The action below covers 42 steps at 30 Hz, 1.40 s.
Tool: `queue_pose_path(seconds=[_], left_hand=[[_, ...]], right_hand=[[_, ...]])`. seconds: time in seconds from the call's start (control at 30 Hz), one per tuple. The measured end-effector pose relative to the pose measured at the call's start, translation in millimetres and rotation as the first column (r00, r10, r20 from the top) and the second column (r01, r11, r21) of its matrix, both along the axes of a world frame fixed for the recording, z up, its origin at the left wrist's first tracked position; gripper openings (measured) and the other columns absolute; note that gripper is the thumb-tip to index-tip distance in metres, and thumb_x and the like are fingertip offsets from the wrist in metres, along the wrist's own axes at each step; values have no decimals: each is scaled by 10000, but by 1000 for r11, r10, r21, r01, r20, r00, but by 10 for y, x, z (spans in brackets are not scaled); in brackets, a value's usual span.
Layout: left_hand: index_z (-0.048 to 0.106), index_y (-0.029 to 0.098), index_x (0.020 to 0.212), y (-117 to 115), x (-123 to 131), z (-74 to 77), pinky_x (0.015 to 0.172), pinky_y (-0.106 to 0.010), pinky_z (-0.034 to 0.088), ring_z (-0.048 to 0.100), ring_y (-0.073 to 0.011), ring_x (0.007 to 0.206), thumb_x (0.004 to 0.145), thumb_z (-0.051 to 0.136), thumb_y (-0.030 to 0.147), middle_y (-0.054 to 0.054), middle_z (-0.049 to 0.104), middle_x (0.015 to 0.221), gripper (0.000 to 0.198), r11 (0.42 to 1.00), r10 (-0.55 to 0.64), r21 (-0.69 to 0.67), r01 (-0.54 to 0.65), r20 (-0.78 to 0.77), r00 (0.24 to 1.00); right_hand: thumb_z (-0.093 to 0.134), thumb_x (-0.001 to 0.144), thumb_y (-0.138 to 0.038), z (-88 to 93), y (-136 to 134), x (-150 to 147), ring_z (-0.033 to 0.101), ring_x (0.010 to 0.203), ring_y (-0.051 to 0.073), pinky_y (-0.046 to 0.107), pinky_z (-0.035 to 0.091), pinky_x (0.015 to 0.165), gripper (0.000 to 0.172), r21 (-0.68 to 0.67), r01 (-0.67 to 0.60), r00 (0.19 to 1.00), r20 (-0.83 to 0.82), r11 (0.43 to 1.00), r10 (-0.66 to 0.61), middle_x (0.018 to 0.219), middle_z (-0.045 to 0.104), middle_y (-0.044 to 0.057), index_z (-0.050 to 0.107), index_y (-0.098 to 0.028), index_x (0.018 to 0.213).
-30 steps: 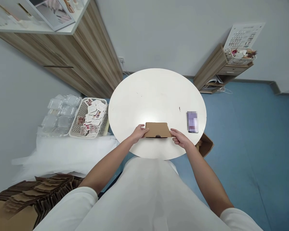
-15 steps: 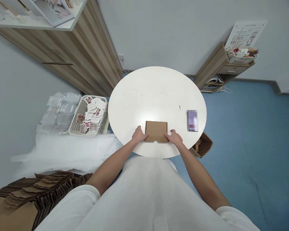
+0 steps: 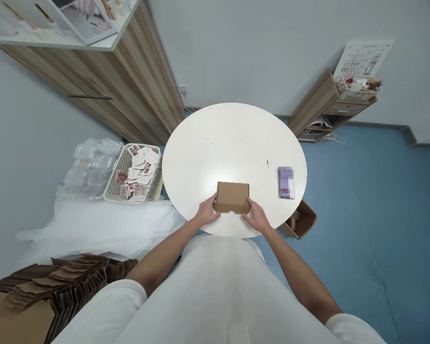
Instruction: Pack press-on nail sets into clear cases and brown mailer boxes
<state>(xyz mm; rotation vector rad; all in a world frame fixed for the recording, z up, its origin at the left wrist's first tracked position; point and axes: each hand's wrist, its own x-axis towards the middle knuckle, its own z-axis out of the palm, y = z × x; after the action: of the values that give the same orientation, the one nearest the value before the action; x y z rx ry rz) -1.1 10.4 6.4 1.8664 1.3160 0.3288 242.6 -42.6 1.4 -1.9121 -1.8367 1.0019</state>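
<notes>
A small brown cardboard box (image 3: 232, 195) sits near the front edge of the round white table (image 3: 232, 129). Its lid lies over the top, and the front flap with a small notch faces me. My left hand (image 3: 207, 211) grips the front left corner, fingers along the side and thumb at the front flap. At the front right corner my right hand (image 3: 257, 216) holds the box the same way, thumb near the flap's lower edge. To the right on the table lies a purple item (image 3: 285, 182), blurred out.
Left of the table stands a white basket (image 3: 109, 195) of cards and small packs, beside clear plastic boxes (image 3: 93, 165). Flattened cardboard (image 3: 25, 310) is stacked at lower left. An open carton (image 3: 307, 219) stands under the table's right edge. Wooden cabinets (image 3: 139, 95) flank the table.
Both hands have shifted their grip from the lid's front part to the front corners, with the thumbs lower at the flap. The front flap now shows more plainly.
</notes>
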Motion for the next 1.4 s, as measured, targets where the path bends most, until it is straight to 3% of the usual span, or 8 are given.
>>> queue_pose_path(seconds=[0.13,0.3,0.5,0.67,0.8,0.97,1.17,1.4], left_hand=[[208,238,1357,-2,-5,40,852,-356,408,502,-230,1012,647,621,292,-75,517,1099,823,999,29,-20,-28,58,998],[206,232,1368,34,-28,194,822,-347,422,494,-218,955,630,659,464,-73,467,1034,897,999,28,-38,-25,88,996],[353,216,1284,171,29,248,774,-312,431,502,-160,794,841,406,377,-55,458,938,474,995,60,-76,-57,35,998],[398,208,1236,269,91,236,777,-311,427,502,-165,784,849,388,377,-54,465,913,422,991,56,-118,-61,-48,997],[357,186,1275,310,134,254,750,-306,433,508,-168,800,850,387,369,-74,447,975,464,992,108,-49,-112,-91,990],[358,189,1286,351,160,310,711,-294,428,503,-185,823,828,441,339,-68,463,937,489,989,143,67,-134,-154,978],[410,209,1247,389,139,365,709,-296,430,512,-173,766,803,486,325,-45,502,892,465,989,130,83,-120,-126,984],[464,203,1201,424,147,371,743,-306,443,518,-158,717,780,517,297,-31,558,876,434,989,146,44,-143,-89,985]], right_hand=[[545,724,-450,65,26,2,443,1122,239,405,369,932,686,-29,71,989,-131,997,-74,1224,466,93,297,-227,1324],[546,711,-521,256,102,84,464,1045,235,416,384,899,729,-66,91,973,-205,994,-103,1109,477,73,280,-273,1343],[315,833,-544,450,252,174,473,1000,194,372,369,904,596,-223,22,968,-240,975,-77,1052,495,49,247,-286,1366],[292,836,-557,481,375,150,479,1018,197,352,358,902,578,-227,124,960,-220,966,-175,1092,524,64,336,-266,1334],[317,820,-572,503,509,110,497,981,209,329,374,857,546,-184,220,954,-165,958,-251,1053,565,61,508,-245,1212],[357,788,-590,559,631,94,524,805,198,272,396,691,493,-162,230,957,-140,960,-253,753,600,25,651,-216,919],[366,744,-640,605,643,93,452,635,152,242,346,562,499,-205,240,936,-212,949,-282,604,518,4,581,-199,656],[354,756,-632,612,685,93,334,525,104,226,263,490,496,-200,219,929,-256,955,-267,546,413,-24,445,-194,541]])
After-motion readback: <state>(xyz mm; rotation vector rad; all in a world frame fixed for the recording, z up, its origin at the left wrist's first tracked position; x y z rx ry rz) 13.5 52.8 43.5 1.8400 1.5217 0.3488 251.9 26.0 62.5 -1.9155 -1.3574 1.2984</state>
